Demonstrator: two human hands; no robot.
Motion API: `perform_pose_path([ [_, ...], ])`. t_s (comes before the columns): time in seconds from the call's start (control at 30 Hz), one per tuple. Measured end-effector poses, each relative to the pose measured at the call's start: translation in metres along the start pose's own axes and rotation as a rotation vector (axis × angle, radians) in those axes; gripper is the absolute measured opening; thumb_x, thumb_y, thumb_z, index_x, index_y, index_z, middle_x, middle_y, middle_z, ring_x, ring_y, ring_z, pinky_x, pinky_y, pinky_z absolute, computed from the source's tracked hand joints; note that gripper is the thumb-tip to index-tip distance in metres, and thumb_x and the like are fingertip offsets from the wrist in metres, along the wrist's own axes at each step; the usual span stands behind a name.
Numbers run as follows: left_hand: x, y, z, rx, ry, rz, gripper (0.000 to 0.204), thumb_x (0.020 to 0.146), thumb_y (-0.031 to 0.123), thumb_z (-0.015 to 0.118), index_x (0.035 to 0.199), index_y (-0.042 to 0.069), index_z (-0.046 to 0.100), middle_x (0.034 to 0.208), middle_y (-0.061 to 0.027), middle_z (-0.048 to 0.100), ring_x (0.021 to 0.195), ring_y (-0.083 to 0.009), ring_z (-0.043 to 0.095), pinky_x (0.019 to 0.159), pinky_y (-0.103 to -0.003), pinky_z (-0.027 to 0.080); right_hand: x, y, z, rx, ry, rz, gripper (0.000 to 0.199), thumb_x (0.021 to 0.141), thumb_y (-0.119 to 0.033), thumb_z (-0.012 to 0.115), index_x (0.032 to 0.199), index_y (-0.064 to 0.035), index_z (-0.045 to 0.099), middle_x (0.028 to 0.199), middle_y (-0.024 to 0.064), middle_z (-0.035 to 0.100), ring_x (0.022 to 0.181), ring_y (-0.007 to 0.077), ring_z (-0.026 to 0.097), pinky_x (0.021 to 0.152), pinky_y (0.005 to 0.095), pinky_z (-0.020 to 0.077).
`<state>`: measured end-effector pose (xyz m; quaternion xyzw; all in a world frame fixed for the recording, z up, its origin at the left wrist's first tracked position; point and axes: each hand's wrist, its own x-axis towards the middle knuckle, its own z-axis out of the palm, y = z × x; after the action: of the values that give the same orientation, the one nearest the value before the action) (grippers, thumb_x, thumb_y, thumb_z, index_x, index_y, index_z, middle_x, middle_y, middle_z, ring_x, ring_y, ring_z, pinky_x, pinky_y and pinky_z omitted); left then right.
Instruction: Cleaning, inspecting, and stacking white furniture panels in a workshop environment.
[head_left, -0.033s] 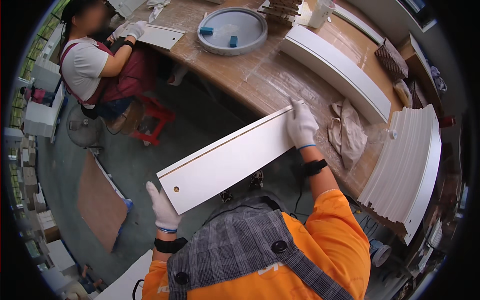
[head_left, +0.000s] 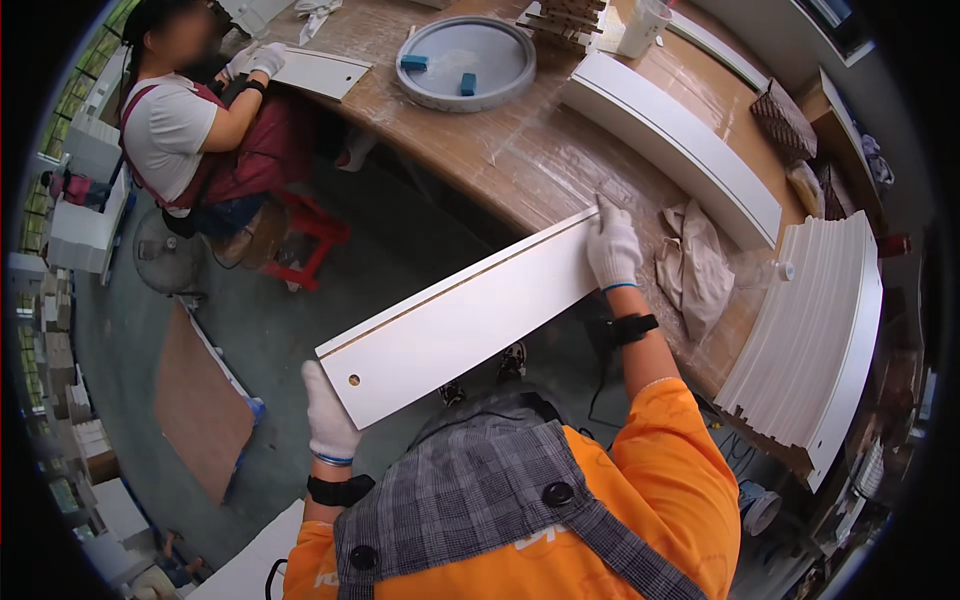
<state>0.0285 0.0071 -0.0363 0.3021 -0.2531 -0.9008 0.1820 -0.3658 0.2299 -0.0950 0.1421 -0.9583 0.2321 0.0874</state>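
Observation:
A long white panel (head_left: pixel 460 315) is held up in front of me, slanting from lower left to upper right. It has a brown groove along its far long edge and a round hole near its left end. My left hand (head_left: pixel 330 412), in a white knit glove, grips the left end, with part of the fingers hidden by the panel. At the opposite end my right hand (head_left: pixel 612 245), gloved too, is closed on the panel, its index finger stretched along the end edge.
Across the brown worktable (head_left: pixel 450 150) stand a grey round basin (head_left: pixel 465 90) with two blue blocks, a white panel stack (head_left: pixel 680 140), a crumpled cloth (head_left: pixel 692 265) and a larger stack of white panels (head_left: pixel 800 330). A seated co-worker (head_left: pixel 190 130) handles another panel (head_left: pixel 320 72) at left.
My left thumb has come in against the panel's left end. My right hand has shifted slightly right and down at the other end; the panel has moved a little to the right.

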Motion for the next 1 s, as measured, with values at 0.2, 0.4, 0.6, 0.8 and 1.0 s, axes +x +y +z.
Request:
perform_pose_path([
  [0.2, 0.004, -0.012, 0.015, 0.359, 0.178, 0.071, 0.042, 0.102, 0.020, 0.053, 0.139, 0.001, 0.047, 0.128, -0.0127, 0.060, 0.115, -0.0242, 0.062, 0.097, -0.039, 0.053, 0.025, 0.057, 0.033, -0.150, -0.275, 0.069, 0.036, 0.100, -0.028, 0.049, 0.134, -0.0197, 0.057, 0.120, 0.0160, 0.063, 0.101, 0.0383, 0.066, 0.085, 0.0491, 0.0539],
  [0.4, 0.001, -0.019, 0.016, 0.313, 0.222, 0.073, 0.042, 0.103, 0.020, 0.053, 0.140, 0.002, 0.047, 0.127, -0.0125, 0.060, 0.114, -0.0242, 0.062, 0.095, -0.039, 0.054, 0.018, 0.062, 0.035, -0.176, -0.237, -0.112, 0.035, 0.099, -0.027, 0.050, 0.133, -0.0195, 0.057, 0.119, 0.0154, 0.063, 0.100, 0.0383, 0.066, 0.083, 0.0493, 0.0539],
  [0.6, 0.001, -0.020, 0.021, 0.285, 0.227, 0.084, 0.046, 0.100, 0.020, 0.058, 0.140, 0.003, 0.046, 0.128, -0.0119, 0.059, 0.114, -0.0240, 0.061, 0.096, -0.038, 0.053, 0.024, 0.074, 0.031, -0.079, -0.199, -0.043, 0.036, 0.098, -0.026, 0.053, 0.133, -0.0186, 0.058, 0.114, 0.0158, 0.063, 0.094, 0.0399, 0.066, 0.080, 0.0502, 0.0532],
  [0.8, -0.001, -0.024, 0.025, 0.311, 0.233, 0.098, 0.044, 0.102, 0.022, 0.055, 0.140, 0.002, 0.046, 0.127, -0.0128, 0.060, 0.115, -0.0252, 0.062, 0.096, -0.039, 0.053, 0.023, 0.063, 0.029, -0.259, -0.278, -0.051, 0.038, 0.098, -0.022, 0.048, 0.136, -0.0190, 0.052, 0.112, 0.0153, 0.061, 0.092, 0.0373, 0.068, 0.074, 0.0511, 0.0543],
  [1.0, -0.002, -0.028, 0.026, 0.260, 0.229, 0.113, 0.044, 0.099, 0.019, 0.059, 0.138, 0.003, 0.048, 0.126, -0.0124, 0.060, 0.114, -0.0242, 0.062, 0.095, -0.038, 0.053, 0.019, 0.051, 0.020, -0.290, -0.385, -0.245, 0.039, 0.096, -0.020, 0.049, 0.135, -0.0191, 0.053, 0.114, 0.0137, 0.063, 0.094, 0.0367, 0.067, 0.074, 0.0506, 0.0544],
])
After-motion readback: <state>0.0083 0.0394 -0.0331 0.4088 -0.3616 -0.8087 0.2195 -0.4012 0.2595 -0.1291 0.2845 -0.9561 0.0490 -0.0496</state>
